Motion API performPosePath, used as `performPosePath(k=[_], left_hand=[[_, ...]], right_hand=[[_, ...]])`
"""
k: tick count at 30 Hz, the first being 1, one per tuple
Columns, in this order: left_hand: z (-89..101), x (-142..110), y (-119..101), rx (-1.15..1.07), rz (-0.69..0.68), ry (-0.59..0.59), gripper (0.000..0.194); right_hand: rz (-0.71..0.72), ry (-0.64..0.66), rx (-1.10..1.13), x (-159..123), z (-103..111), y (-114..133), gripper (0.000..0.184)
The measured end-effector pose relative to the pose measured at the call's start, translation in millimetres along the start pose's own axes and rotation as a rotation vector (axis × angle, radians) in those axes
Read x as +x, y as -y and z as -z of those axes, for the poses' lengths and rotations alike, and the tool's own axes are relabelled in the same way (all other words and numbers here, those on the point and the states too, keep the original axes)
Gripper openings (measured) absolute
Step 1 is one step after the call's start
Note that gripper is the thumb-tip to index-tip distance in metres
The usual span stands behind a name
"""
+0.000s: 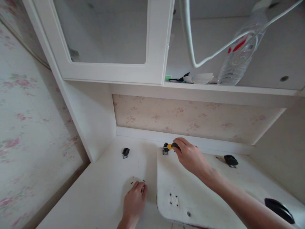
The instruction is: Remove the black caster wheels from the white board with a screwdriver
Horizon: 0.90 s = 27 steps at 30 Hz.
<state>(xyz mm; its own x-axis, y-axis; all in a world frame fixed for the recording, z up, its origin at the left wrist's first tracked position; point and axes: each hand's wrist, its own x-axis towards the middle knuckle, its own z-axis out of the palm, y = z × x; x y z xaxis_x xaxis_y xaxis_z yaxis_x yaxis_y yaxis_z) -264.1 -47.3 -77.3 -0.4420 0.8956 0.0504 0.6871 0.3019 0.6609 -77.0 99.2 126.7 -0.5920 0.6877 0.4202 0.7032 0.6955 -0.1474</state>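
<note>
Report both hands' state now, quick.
Left hand: partly curled over the white panel; whether holding anything cannot be told.
Right hand: closed, holding a yellow-and-black tool.

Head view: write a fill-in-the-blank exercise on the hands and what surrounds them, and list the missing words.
The right hand holds a screwdriver whose handle is black and ____.
Counting the one at the screwdriver, ____ black casters are in view.
The left hand is at a panel coloured ____.
The flowers on the wallpaper are ____.
Missing words: yellow; four; white; pink.
</note>
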Motion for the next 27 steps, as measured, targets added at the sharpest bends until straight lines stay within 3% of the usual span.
performPosePath(k=[4,7,13,27], left_hand=[[-9.5,-12,-19,-0.429,0.041,0.104,0.045],[-12.4,-18,-33,-0.613,0.093,0.206,0.052],[-11.6,-17,-40,-0.649,0.125,0.269,0.052],[-22.0,-13,-31,-0.686,0.132,0.271,0.06]], right_hand=[[0.035,0.085,-0.11,12,1,8,0.022],[0.075,0.127,-0.183,21,-2,13,0.023],[0.071,0.124,-0.257,39,-4,15,0.024],[0.047,0.124,-0.191,57,26,19,0.025]])
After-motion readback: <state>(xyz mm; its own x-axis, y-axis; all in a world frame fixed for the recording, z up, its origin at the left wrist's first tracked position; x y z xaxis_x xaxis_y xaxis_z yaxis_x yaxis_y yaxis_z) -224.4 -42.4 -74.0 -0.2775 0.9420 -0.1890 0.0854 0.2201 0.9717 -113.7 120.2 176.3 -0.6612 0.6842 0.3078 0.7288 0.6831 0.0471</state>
